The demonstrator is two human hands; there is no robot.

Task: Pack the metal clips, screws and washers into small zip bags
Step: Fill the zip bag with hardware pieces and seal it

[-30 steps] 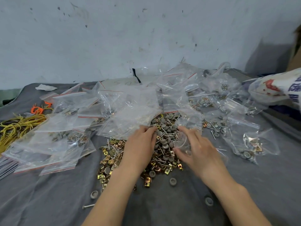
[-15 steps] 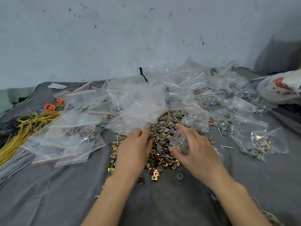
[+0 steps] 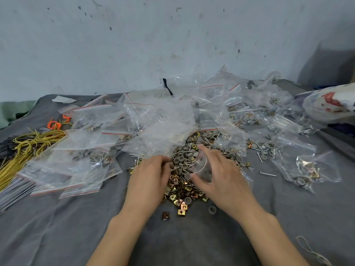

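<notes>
A loose pile of gold metal clips (image 3: 180,191), grey washers (image 3: 181,160) and thin screws (image 3: 192,148) lies on the grey cloth (image 3: 192,242) in front of me. My right hand (image 3: 222,181) pinches a small clear zip bag (image 3: 201,166) between thumb and fingers, its mouth held wide over the pile. My left hand (image 3: 149,181) lies on the pile's left side with its fingertips curled down among the parts. The hand hides whatever they hold.
Filled zip bags lie at the left (image 3: 76,166) and right (image 3: 307,164), with a heap of empty bags (image 3: 163,127) behind the pile. Yellow cords (image 3: 28,146) sit far left and a printed bag (image 3: 330,104) far right. A stray washer (image 3: 212,209) and clip (image 3: 165,215) lie nearer me.
Both hands have drawn slightly back toward me along the pile. The right hand keeps hold of the small bag throughout.
</notes>
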